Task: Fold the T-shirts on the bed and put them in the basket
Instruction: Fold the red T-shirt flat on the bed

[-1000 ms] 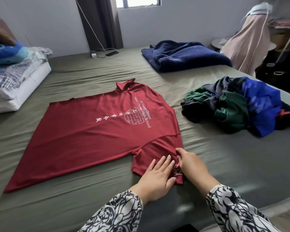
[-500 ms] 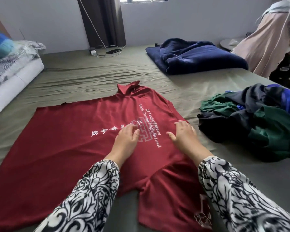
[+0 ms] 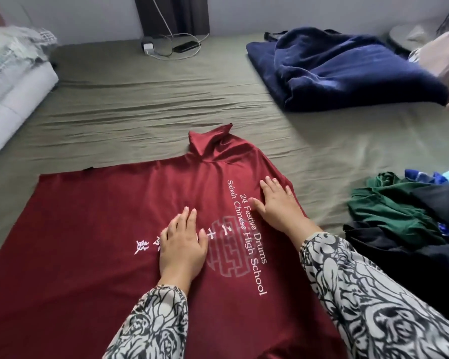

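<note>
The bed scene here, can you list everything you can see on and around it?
red T-shirt: one, dark red with white print, spread flat on the bed, near centre.
bed sheet: one, olive green, wrinkled, covering the bed.
blue blanket: one, navy, bundled, far right.
clothes pile: one heap, green, black and blue, right edge.
pillows: white stack, far left, blurred.
phone and cable: dark phone, white cable, far edge of the bed.
curtain: dark, by the back wall.
left hand: flat on the shirt's print.
right hand: flat on the shirt near its shoulder.

Pale wall (image 3: 62, 16), dark curtain (image 3: 171, 14), olive-sheeted bed (image 3: 140, 99), navy blanket (image 3: 347, 71).
</note>
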